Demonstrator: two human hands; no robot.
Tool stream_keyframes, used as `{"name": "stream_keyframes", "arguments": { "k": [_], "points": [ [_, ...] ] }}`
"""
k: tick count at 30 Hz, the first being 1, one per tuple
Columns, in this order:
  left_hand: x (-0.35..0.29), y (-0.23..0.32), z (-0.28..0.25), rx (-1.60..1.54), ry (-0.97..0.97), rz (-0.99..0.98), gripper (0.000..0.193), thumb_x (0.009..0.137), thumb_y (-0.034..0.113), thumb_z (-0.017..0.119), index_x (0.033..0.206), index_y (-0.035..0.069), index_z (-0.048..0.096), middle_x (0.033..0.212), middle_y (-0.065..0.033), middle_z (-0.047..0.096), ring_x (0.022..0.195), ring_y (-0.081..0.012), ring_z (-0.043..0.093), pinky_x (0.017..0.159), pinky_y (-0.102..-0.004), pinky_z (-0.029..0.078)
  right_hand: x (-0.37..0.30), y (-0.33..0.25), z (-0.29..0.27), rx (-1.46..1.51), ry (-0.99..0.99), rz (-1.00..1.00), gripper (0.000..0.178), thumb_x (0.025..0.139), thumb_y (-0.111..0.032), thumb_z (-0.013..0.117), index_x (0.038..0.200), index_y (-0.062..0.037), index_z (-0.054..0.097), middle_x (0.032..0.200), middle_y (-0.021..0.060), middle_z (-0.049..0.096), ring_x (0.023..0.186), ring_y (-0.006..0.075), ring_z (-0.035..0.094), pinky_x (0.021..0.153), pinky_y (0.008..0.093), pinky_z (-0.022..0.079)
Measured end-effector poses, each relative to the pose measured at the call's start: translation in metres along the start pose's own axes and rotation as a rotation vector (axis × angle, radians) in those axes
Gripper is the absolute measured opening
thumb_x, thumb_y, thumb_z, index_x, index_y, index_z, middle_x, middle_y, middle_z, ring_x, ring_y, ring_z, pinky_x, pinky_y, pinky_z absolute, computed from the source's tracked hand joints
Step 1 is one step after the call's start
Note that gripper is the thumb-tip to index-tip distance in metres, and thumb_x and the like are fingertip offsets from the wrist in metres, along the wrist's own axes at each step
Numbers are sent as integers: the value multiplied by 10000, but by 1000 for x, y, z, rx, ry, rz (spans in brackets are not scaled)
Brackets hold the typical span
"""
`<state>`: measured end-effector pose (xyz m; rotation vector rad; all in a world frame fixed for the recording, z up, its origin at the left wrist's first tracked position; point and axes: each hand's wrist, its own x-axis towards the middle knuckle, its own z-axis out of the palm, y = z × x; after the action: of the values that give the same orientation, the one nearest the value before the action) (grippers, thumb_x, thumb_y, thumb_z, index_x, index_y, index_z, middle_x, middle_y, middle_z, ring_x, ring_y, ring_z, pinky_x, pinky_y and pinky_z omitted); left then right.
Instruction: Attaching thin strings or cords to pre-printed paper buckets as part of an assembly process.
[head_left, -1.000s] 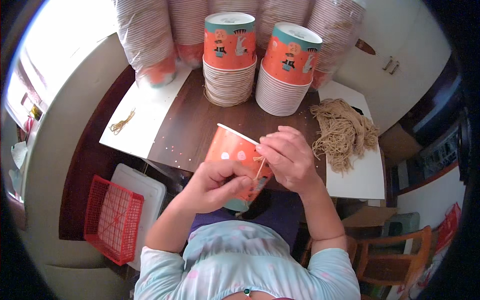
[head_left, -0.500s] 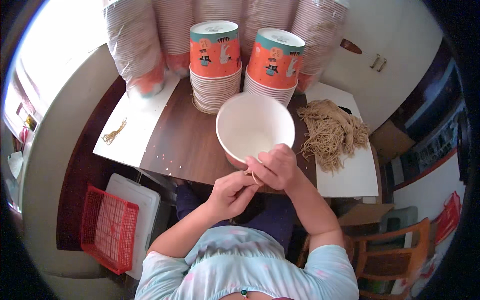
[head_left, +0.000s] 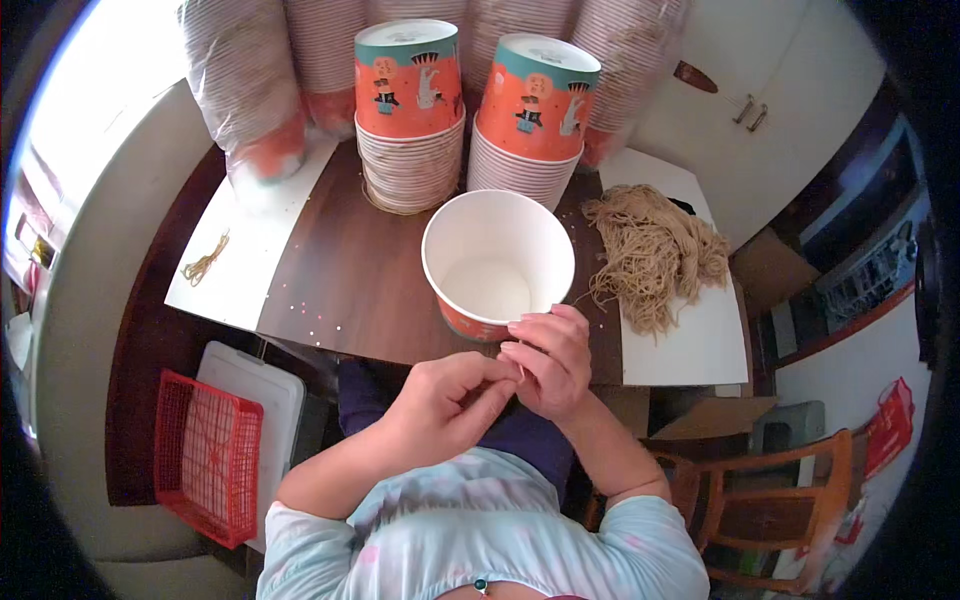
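A large paper tub (head_left: 497, 225) with a white inside and an orange outside stands upright at the table's near edge, its mouth facing me. Just in front of it my two hands meet. The thumb and forefinger of my left hand (head_left: 445, 402) are pinched together on a thin beige string (head_left: 521, 371), of which only a short piece shows. My right hand (head_left: 550, 365) is closed on the same string, its fingers curled close to the tub's near rim. Most of the string is hidden by my fingers.
Two stacks of upside-down orange tubs (head_left: 410, 95) stand behind, with wrapped stacks (head_left: 245, 90) farther back. A heap of beige strings (head_left: 655, 255) lies right, a small string bundle (head_left: 206, 257) left. A red basket (head_left: 208, 455) and a wooden chair (head_left: 770, 510) stand below table height.
My head view has shifted a little. The tub sits more upright, showing its bottom. My right hand has come down off the rim, closer to my left hand's pinch.
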<state>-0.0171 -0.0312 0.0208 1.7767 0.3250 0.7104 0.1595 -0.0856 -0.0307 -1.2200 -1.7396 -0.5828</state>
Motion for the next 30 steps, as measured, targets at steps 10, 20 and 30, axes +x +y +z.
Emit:
{"name": "stream_keyframes", "arguments": {
  "k": [10, 20, 30],
  "points": [
    [2, 34, -15, 73, -347, 26, 104, 851, 30, 613, 936, -3, 662, 763, -111, 646, 693, -201, 642, 629, -303, 502, 7, 33, -19, 210, -164, 63, 197, 750, -121, 730, 943, -98, 695, 968, 36, 694, 1043, 278, 611, 1095, 480, 270],
    [54, 40, -74, 145, -200, -186, 166, 891, 107, 587, 915, -45, 647, 749, -33, 645, 676, -50, 531, 610, -233, 456, 43, 52, -66, 263, -527, 138, 372, 747, -172, 677, 1111, -100, 643, 1196, 85, 593, 1243, 327, 452, 1106, 548, 185],
    [85, 51, -73, 109, -228, -239, 177, 917, 101, 570, 1011, -13, 666, 757, -8, 634, 685, -44, 567, 588, -189, 441, 94, 25, -55, 784, -413, 869, 186, 911, -145, 596, 949, 21, 671, 831, 23, 680, 783, 67, 609, 687, 237, 493]
  ]
}}
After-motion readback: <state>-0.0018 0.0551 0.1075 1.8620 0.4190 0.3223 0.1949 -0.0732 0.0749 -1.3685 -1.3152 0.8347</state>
